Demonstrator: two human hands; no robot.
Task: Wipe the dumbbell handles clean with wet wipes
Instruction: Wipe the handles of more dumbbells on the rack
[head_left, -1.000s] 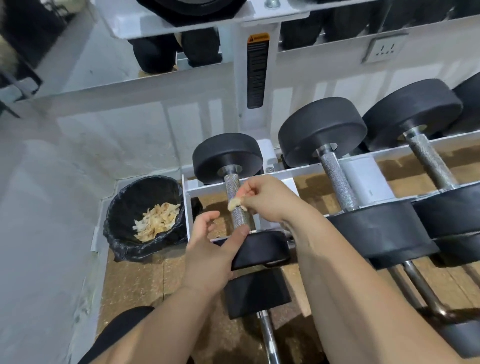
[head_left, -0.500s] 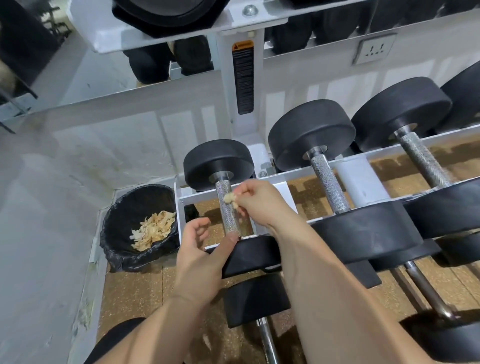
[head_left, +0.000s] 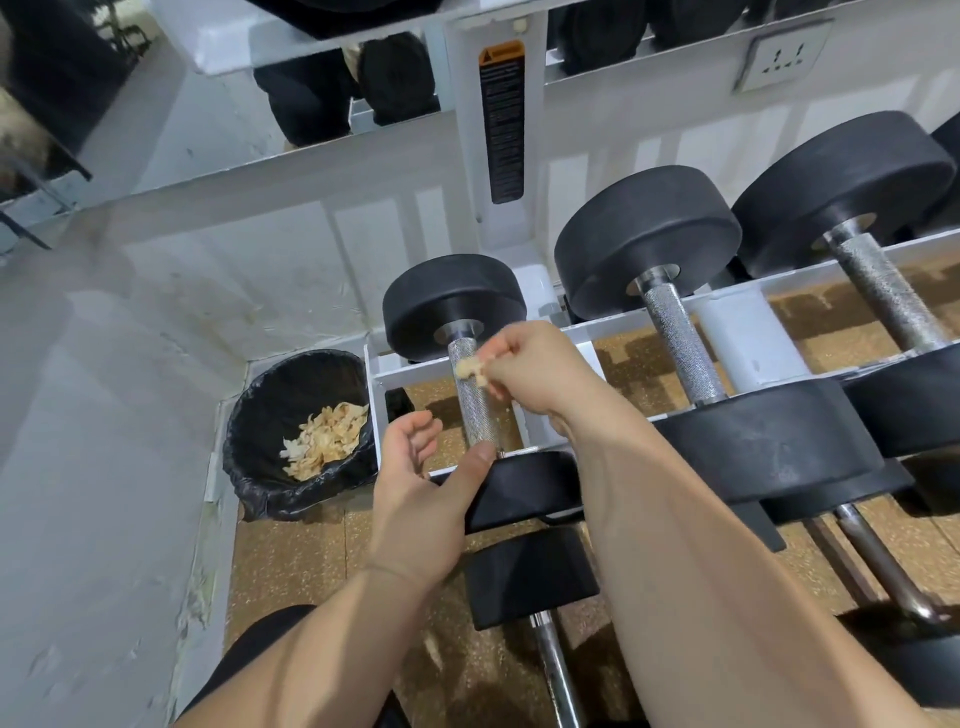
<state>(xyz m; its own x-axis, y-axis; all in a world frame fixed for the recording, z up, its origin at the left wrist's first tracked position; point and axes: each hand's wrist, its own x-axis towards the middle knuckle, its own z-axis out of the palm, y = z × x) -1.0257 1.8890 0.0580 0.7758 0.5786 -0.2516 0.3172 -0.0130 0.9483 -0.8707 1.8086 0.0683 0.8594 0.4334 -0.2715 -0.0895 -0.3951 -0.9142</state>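
Wiping: a small crumpled wet wipe (head_left: 470, 370) is pressed against the far part of the knurled handle (head_left: 475, 402) of the leftmost dumbbell (head_left: 457, 306).
Right hand: the right hand (head_left: 535, 371) is closed in a pinch on the wipe, fingertips bunched at the handle's right side.
Left hand: the left hand (head_left: 421, 486) is held loosely spread, fingers slightly curled and apart; the thumb is laid at the near end of the handle, where it meets the near weight head (head_left: 524, 488). Nothing is gripped by it.
Dumbbell position: the leftmost dumbbell is laid across the white rack (head_left: 410, 371), its far head beyond the far rail and its near head at the near rail.
Other dumbbells: a second dumbbell (head_left: 649, 239) and a third dumbbell (head_left: 841, 182), both larger, are set on the same rack to the right, handles bare and untouched by either hand.
Lower tier: another black dumbbell head (head_left: 530, 577) is seen below, nearer the camera.
Bin: a black-lined waste bin (head_left: 270, 405) is stood on the floor just left of the rack, with used yellowish wipes (head_left: 324, 434) lying inside.
Wall: a socket (head_left: 782, 54) is mounted on the white wall at far right.
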